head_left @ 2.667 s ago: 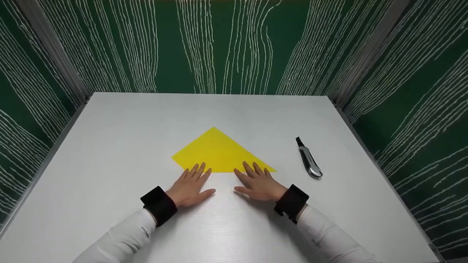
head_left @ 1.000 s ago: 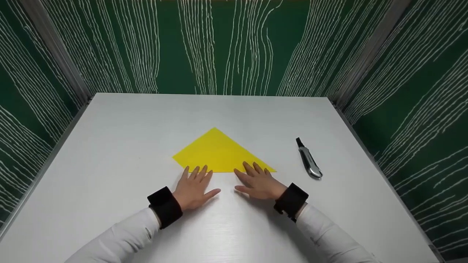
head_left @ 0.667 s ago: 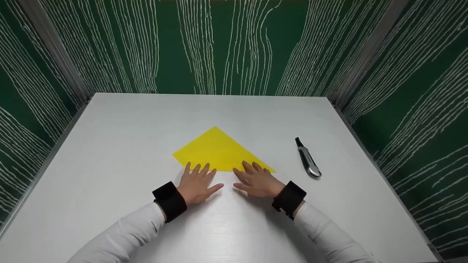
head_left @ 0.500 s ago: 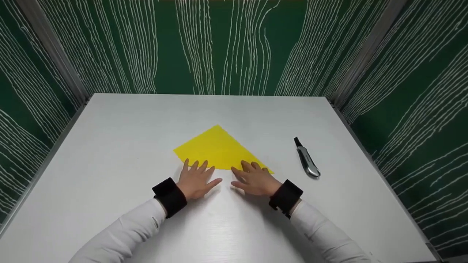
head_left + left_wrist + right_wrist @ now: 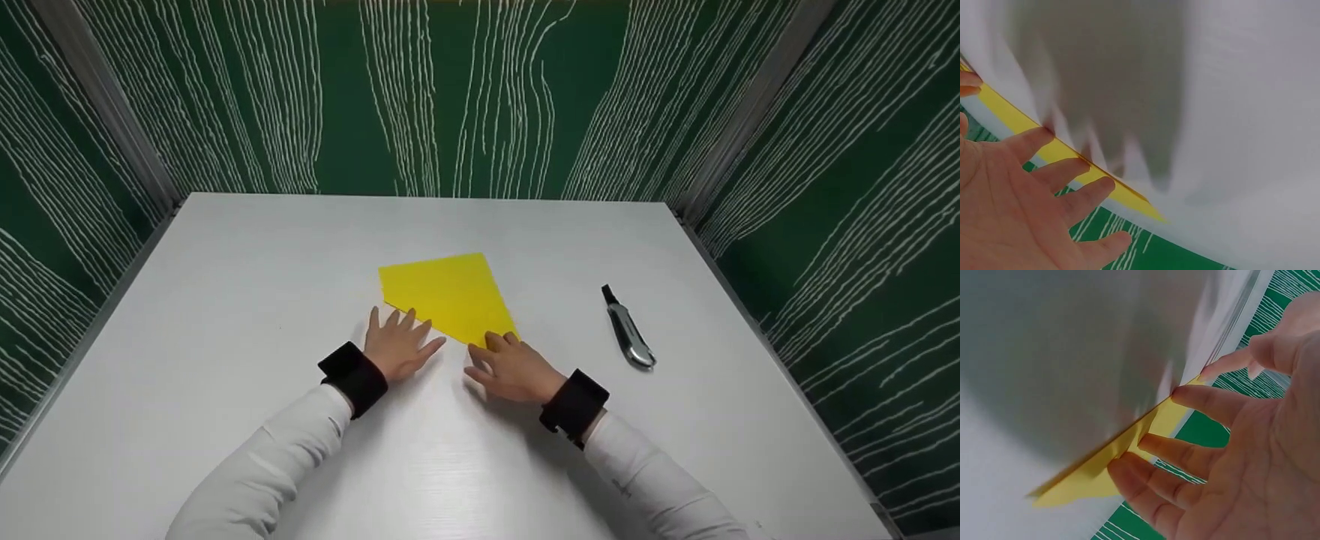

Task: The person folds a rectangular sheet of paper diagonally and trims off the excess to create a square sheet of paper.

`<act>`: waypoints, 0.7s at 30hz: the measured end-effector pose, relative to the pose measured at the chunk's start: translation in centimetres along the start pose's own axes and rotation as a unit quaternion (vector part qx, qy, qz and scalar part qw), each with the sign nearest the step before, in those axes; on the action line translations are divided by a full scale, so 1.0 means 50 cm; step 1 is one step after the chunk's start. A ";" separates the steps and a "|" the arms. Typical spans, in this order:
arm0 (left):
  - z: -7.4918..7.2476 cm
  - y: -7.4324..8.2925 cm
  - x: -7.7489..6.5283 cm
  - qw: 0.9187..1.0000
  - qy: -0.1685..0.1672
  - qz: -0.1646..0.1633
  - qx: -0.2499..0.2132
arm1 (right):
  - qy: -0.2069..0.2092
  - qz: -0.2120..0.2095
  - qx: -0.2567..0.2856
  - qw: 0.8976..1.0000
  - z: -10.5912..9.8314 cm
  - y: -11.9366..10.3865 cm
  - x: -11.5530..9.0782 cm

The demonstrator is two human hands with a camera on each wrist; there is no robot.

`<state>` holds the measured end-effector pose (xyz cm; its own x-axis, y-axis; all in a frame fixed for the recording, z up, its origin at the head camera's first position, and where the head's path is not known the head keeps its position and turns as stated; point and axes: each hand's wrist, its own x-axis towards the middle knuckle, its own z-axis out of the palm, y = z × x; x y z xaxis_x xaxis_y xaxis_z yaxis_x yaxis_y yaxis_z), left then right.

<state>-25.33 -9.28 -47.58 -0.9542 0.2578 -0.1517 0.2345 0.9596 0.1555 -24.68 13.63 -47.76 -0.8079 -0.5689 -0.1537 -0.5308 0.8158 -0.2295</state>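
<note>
Touching paper [image 5: 450, 292], likely light, creasable, best pinched at 1 o'clock: left hand [image 5: 395, 346] (7 o'clock), right hand [image 5: 514, 371] (5), both unclenched.

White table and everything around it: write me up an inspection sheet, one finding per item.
Surface: white table, glossy, with arm shadows across it.
Job's things: yellow paper, lying on the table, its near edge slanting.
Clutter: utility knife, lying right of the paper, apart from it.
Left hand: fingers spread along the paper's near edge, some overlapping it.
Right hand: fingers on the paper's near right corner.
Cables: nothing seen.
Surroundings: green walls with white wavy lines, at the far end and both sides; grey posts in the far corners.
</note>
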 end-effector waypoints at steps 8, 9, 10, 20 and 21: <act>0.001 0.006 0.036 1.000 0.014 -0.014 -0.015 | 0.004 -0.007 0.018 1.000 0.004 -0.010 0.001; 0.004 0.007 0.040 1.000 0.020 -0.016 -0.015 | 0.006 -0.013 0.019 1.000 0.005 -0.011 0.001; 0.008 0.007 0.044 1.000 0.023 -0.017 -0.011 | 0.007 -0.023 0.018 1.000 0.006 -0.013 0.001; 0.044 0.000 0.077 0.998 0.051 -0.032 0.003 | 0.042 -0.135 0.002 0.990 0.006 0.009 0.027; 0.046 0.001 0.078 0.998 0.052 -0.035 0.006 | 0.042 -0.144 -0.006 0.989 0.007 0.013 0.031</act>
<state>-28.61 -7.98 -50.41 -0.9822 0.1779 -0.0601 0.1684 0.9761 0.1371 -26.18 13.24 -48.47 -0.6415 -0.7671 -0.0028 -0.7440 0.6232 -0.2410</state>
